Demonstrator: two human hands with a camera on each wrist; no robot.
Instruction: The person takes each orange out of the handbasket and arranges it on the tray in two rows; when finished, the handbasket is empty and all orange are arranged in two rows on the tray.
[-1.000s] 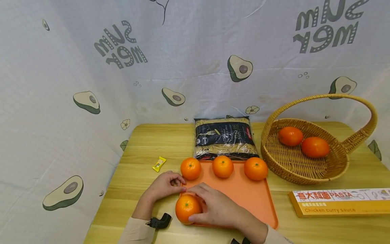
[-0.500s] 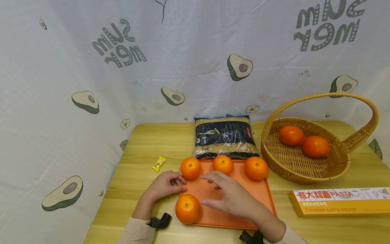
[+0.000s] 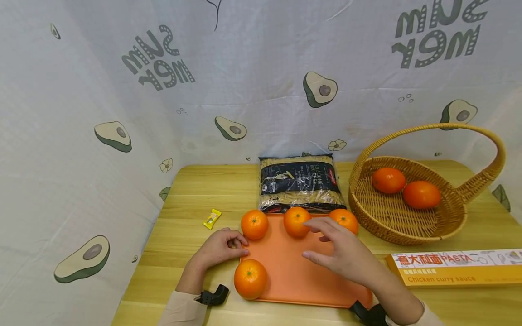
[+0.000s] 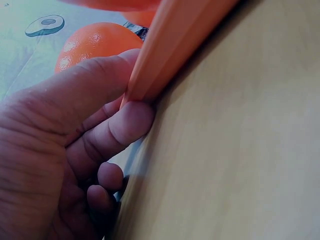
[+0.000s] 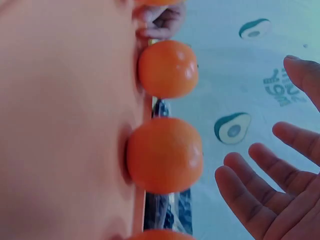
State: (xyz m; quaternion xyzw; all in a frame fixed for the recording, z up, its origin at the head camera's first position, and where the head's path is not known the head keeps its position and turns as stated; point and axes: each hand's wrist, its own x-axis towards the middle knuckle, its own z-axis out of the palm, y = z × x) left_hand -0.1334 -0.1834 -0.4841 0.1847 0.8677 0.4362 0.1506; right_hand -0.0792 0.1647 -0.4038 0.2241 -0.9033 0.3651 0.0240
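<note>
An orange tray (image 3: 302, 271) lies on the wooden table. My left hand (image 3: 222, 248) pinches its left rim between thumb and finger, as the left wrist view shows. Three oranges stand along the far edge: a left one (image 3: 254, 224), a middle one (image 3: 296, 222) and a right one (image 3: 344, 220). Another orange (image 3: 250, 279) sits at the near left corner. Over the right half of the tray hovers my right hand (image 3: 346, 251), fingers spread and holding nothing; it partly covers the right orange in the head view. The right wrist view shows its palm and spread fingers (image 5: 260, 185).
Behind the tray lies a pasta bag (image 3: 302, 183). A wicker basket (image 3: 391, 226) with a tall handle holds two orange-red fruits (image 3: 422, 195) at the back right. A pasta box (image 3: 456, 268) lies at the right, a small yellow packet (image 3: 212, 218) at the left.
My right hand has let go of the near left orange and moved right across the tray. That orange stays at the corner. The left hand has not moved.
</note>
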